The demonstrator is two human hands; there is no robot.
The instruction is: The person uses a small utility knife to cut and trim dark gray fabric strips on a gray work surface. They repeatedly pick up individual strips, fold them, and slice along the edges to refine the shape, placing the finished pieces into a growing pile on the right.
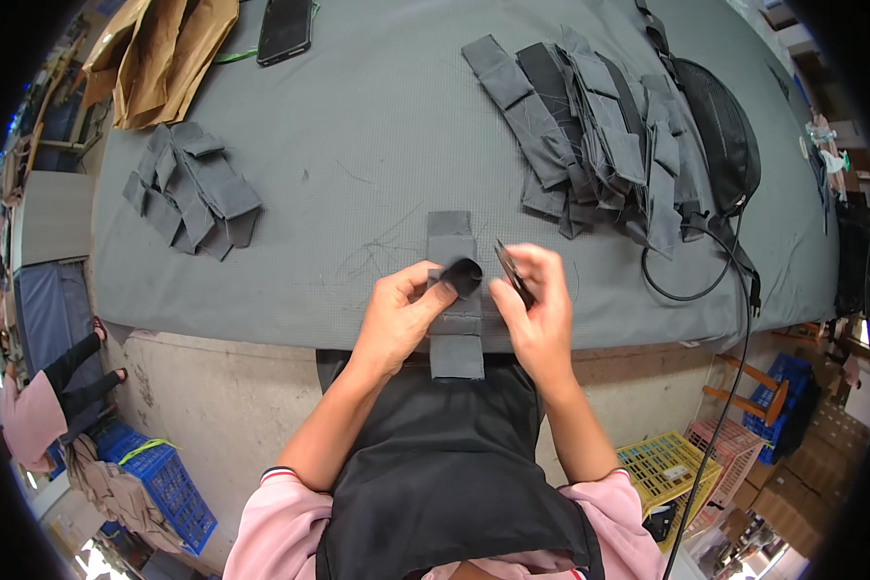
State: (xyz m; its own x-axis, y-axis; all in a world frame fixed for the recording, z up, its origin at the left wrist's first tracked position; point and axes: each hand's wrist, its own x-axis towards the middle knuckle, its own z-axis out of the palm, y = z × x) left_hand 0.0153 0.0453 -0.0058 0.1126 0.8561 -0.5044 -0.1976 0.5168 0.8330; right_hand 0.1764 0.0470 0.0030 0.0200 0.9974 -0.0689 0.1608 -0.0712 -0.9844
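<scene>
A dark grey fabric strip (456, 356) lies lengthwise before me, its near end hanging over the table's front edge. My left hand (399, 314) pinches a folded loop of this strip between thumb and fingers, so that the loop stands up as a dark opening. Just to the right, my right hand (539, 314) is closed round a pair of small thread snips (514, 275), tips pointing away from me and a little apart from the loop. Similar strips lie in a smaller pile (195, 188) at left and a larger pile (590, 126) at far right.
The grey cloth-covered table (358, 126) carries loose threads, a brown paper bag (164, 58), a phone (285, 34) and a black pouch (715, 126) with a cable (735, 387). Crates, blue (164, 483) and yellow (662, 469), stand on the floor. Another person (43, 416) is at left.
</scene>
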